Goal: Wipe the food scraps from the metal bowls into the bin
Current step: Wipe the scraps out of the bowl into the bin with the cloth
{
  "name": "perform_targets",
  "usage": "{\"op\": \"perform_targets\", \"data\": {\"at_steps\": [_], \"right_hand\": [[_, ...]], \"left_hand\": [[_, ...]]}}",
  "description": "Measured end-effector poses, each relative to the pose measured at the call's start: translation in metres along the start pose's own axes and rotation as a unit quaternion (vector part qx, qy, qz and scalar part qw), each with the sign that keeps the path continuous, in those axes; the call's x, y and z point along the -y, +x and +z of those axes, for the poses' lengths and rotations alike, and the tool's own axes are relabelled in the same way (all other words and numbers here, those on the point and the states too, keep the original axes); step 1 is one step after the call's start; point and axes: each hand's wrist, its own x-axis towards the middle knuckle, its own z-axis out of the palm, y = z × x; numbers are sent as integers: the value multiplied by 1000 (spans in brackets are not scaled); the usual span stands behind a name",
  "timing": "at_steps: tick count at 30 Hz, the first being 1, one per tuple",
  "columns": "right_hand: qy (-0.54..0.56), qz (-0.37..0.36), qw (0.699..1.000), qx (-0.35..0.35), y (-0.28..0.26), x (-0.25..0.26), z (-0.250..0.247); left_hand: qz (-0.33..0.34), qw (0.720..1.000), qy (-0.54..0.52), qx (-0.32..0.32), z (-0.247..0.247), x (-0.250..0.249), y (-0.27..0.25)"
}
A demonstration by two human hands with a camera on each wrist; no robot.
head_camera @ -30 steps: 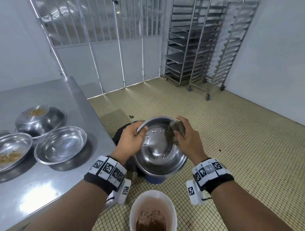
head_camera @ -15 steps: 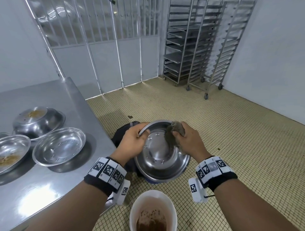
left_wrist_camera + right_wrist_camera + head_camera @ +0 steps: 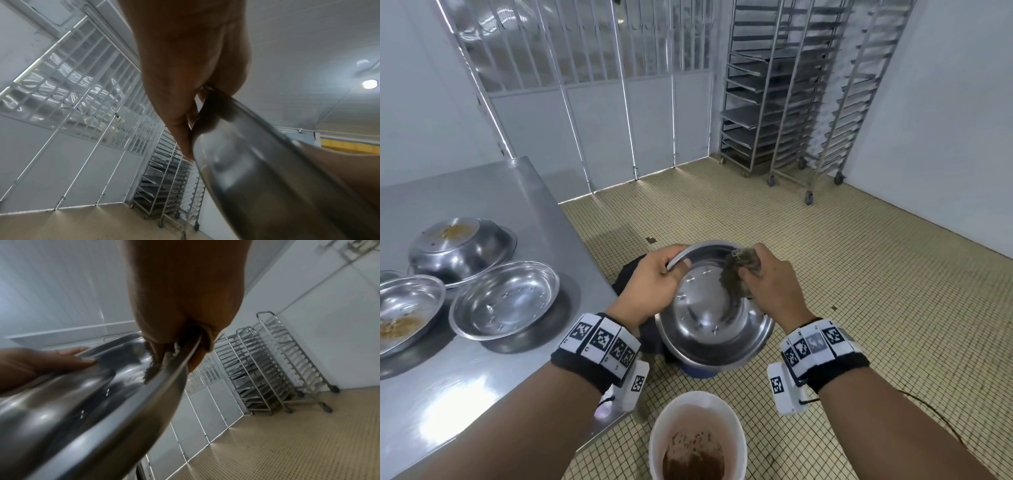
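Note:
I hold a shiny metal bowl [image 3: 709, 315] tilted over a black-lined bin [image 3: 635, 277] on the floor. My left hand [image 3: 657, 274] grips its left rim, thumb inside; the left wrist view shows that hand [image 3: 191, 113] pinching the bowl [image 3: 257, 170]. My right hand [image 3: 767, 284] presses a dirty grey-brown cloth [image 3: 739, 274] against the bowl's upper right rim. In the right wrist view that hand [image 3: 185, 344] wraps the cloth [image 3: 156, 369] over the rim of the bowl [image 3: 82, 402]. The bowl's inside looks mostly clean.
A steel table [image 3: 482, 370] on the left carries an empty bowl [image 3: 505, 299], a bowl with scraps [image 3: 404, 311] and an upturned bowl [image 3: 460, 246]. A white bucket [image 3: 697, 438] with brown residue stands near my feet. Wheeled tray racks [image 3: 791, 102] fill the far corner.
My right hand has slid the cloth a little along the bowl's upper right rim. The left hand keeps its hold, and the bowl stays over the bin.

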Motion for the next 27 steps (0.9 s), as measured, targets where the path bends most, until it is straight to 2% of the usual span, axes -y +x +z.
{"op": "perform_targets", "data": {"at_steps": [5,7,10,12,14,16,19,22,24,27], "right_hand": [[45,50,998,-7,-6,-4,2],[32,42,998,15,-6,-1,1],[-5,7,998,69,2,8,-4],[-18,0,997,74,7,12,-4],[-3,10,999,51,9,10,-3],[32,30,999,0,9,5,0],[59,55,993,-91,11,-1,0],[76,53,990,-110,10,0,1],[82,54,989,-115,5,0,3],[65,54,992,-91,3,-5,3]], "left_hand": [[-23,997,-36,-63,-3,2,1],[-26,999,-13,-32,-5,1,1],[-17,997,31,67,-6,-3,4],[-16,997,23,76,-7,-6,5],[-17,1000,-8,25,-5,-8,4],[-33,996,-58,-66,1,-5,-4],[-78,972,-156,-159,17,-2,-18],[-90,954,-214,-188,28,-2,-22],[-91,962,-181,-182,26,-1,-18],[-70,986,-83,-128,14,-3,-9]]}}
